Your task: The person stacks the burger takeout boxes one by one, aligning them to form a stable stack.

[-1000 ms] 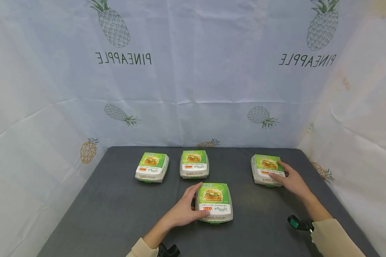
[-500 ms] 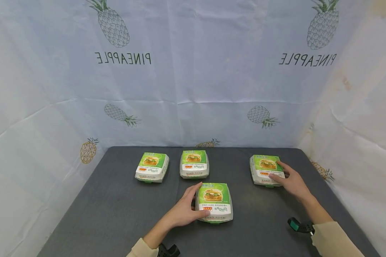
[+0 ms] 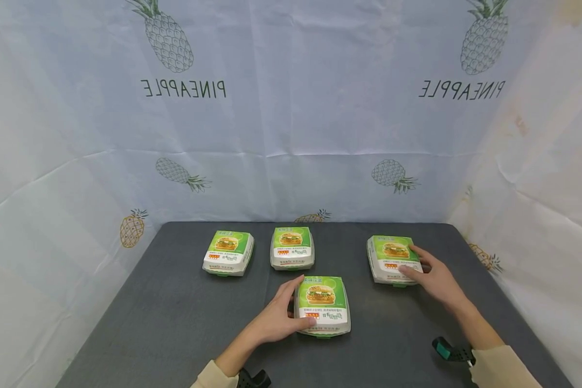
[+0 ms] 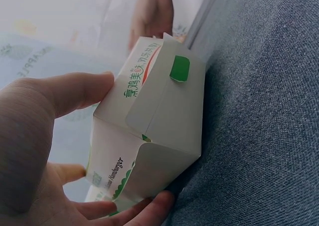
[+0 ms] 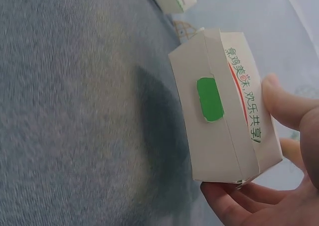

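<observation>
My left hand (image 3: 275,318) holds the near burger box (image 3: 321,302), a white carton with a green burger-printed lid, by its left side. In the left wrist view, the thumb lies on the lid's edge and the other fingers are along the side of this box (image 4: 164,106). My right hand (image 3: 438,280) grips another such burger box (image 3: 395,258) at the right of the table, thumb over its front corner. The right wrist view shows this box (image 5: 214,111) with its green front tab, slightly raised over a shadow on the cloth. Both lids are closed.
Two more burger boxes stand near the back edge, a left one (image 3: 229,253) and a middle one (image 3: 292,248). Dark grey cloth covers the table (image 3: 174,323). A white pineapple-print curtain (image 3: 291,124) encloses the back and sides.
My right hand has moved left and slightly towards me with its burger box, mostly in the last half second. My left hand and the other boxes stay where they were.
</observation>
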Action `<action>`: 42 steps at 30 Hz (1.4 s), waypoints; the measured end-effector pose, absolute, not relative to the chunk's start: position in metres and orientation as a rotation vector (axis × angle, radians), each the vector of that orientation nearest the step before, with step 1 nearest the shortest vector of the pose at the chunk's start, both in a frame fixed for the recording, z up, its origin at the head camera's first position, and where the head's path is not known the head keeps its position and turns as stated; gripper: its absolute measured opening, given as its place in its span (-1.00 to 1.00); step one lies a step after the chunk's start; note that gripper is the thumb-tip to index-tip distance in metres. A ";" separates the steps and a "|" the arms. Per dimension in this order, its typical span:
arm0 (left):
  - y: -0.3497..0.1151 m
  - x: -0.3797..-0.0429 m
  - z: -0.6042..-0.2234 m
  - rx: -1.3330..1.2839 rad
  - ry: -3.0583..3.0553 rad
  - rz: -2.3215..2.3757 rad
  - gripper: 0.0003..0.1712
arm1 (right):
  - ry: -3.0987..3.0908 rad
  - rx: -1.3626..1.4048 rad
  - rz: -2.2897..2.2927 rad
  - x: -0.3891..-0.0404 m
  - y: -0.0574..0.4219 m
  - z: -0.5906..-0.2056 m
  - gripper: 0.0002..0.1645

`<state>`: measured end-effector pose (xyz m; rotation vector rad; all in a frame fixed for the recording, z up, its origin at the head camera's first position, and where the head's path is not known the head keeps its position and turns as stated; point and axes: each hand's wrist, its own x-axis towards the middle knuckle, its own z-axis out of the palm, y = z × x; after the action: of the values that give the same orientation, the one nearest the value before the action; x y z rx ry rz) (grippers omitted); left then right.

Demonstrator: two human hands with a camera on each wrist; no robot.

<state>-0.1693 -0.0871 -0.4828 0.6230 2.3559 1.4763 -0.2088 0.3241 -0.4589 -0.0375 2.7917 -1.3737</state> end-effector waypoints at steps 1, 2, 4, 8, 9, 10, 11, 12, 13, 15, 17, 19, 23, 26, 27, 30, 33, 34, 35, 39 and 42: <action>-0.087 -0.169 -0.483 0.623 2.356 1.476 0.13 | 2.789 -0.042 -1.381 -0.208 0.323 -0.458 0.09; -0.087 -0.169 -0.483 0.624 2.356 1.477 0.13 | 2.783 -0.050 -1.391 -0.206 0.321 -0.457 0.08; -0.087 -0.169 -0.483 0.624 2.355 1.476 0.13 | 2.772 -0.064 -1.407 -0.204 0.317 -0.454 0.06; -0.087 -0.168 -0.484 0.629 2.358 1.475 0.15 | 2.750 -0.099 -1.440 -0.198 0.310 -0.448 0.04; -0.087 -0.168 -0.484 0.628 2.359 1.472 0.15 | 2.748 -0.109 -1.446 -0.196 0.308 -0.447 0.03; -0.087 -0.168 -0.484 0.629 2.361 1.471 0.15 | 2.740 -0.117 -1.458 -0.195 0.307 -0.445 0.02; -0.087 -0.168 -0.484 0.629 2.364 1.470 0.15 | 2.739 -0.127 -1.462 -0.193 0.305 -0.444 0.02; -0.087 -0.168 -0.484 0.634 2.365 1.472 0.15 | 2.732 -0.135 -1.471 -0.192 0.303 -0.442 0.02; -0.087 -0.168 -0.484 0.635 2.367 1.469 0.15 | 2.729 -0.148 -1.475 -0.190 0.301 -0.440 0.01; -0.087 -0.168 -0.484 0.634 2.367 1.469 0.15 | 2.724 -0.160 -1.480 -0.188 0.298 -0.437 0.00; -0.087 -0.168 -0.485 0.632 2.364 1.472 0.16 | 2.716 -0.182 -1.486 -0.185 0.295 -0.434 -0.01; -0.087 -0.168 -0.485 0.626 2.358 1.475 0.16 | 2.711 -0.198 -1.489 -0.184 0.293 -0.432 -0.01; -0.087 -0.168 -0.485 0.628 2.354 1.477 0.15 | 2.707 -0.228 -1.498 -0.180 0.288 -0.428 -0.02; -0.087 -0.168 -0.484 0.623 2.352 1.475 0.15 | 2.713 -0.245 -1.496 -0.179 0.284 -0.425 -0.03; -0.087 -0.168 -0.484 0.620 2.351 1.474 0.15 | 2.712 -0.252 -1.498 -0.178 0.283 -0.424 -0.03; -0.087 -0.169 -0.484 0.613 2.340 1.476 0.15 | 2.707 -0.262 -1.500 -0.177 0.278 -0.422 -0.03; -0.088 -0.170 -0.484 0.608 2.332 1.482 0.14 | 2.701 -0.290 -1.502 -0.176 0.272 -0.418 -0.03; -0.088 -0.170 -0.484 0.608 2.331 1.485 0.14 | 2.700 -0.303 -1.501 -0.176 0.270 -0.417 -0.03; -0.088 -0.170 -0.484 0.605 2.332 1.485 0.14 | 2.693 -0.317 -1.506 -0.175 0.268 -0.416 -0.03; -0.088 -0.170 -0.485 0.607 2.346 1.479 0.14 | 2.650 -0.363 -1.550 -0.171 0.261 -0.412 -0.05; -0.088 -0.170 -0.485 0.601 2.347 1.473 0.14 | 2.617 -0.391 -1.574 -0.168 0.255 -0.411 -0.07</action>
<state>-0.1699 -0.0879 -0.4851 0.6015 2.3465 1.4733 -0.1677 0.2549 -0.4111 -0.3910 2.6175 -1.5743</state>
